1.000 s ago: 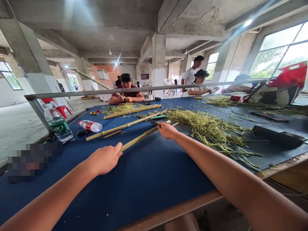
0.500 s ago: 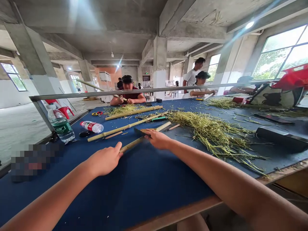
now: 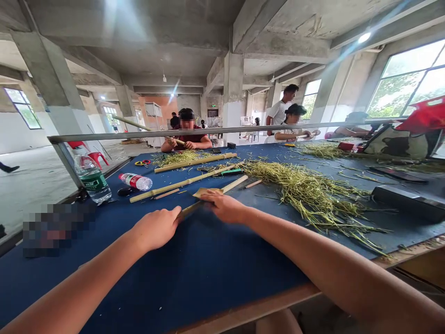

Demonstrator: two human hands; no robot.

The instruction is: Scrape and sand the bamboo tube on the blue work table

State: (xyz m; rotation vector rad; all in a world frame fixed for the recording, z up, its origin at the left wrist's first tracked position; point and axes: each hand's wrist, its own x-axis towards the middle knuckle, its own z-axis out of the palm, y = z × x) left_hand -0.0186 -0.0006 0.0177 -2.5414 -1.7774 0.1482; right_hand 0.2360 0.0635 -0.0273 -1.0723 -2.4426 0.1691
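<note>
Bamboo stick lies slantwise on the blue-covered table, its near end in the left hand and its far end pointing away past the right hand. Beyond the right hand spreads a heap of green shavings. Beyond both hands lie two more bamboo poles. Off to the left of the left hand are a standing water bottle and a lying one. The room is a bare concrete hall with pillars and big windows, and another person works at the table's far side.

A second ago the right hand was out near the stick's far end. It has since slid back and now sits just beside the left hand.

Both arms reach forward. The left hand is closed around the stick. The right hand's fingers curl over a flat blade pressed against the stick.
</note>
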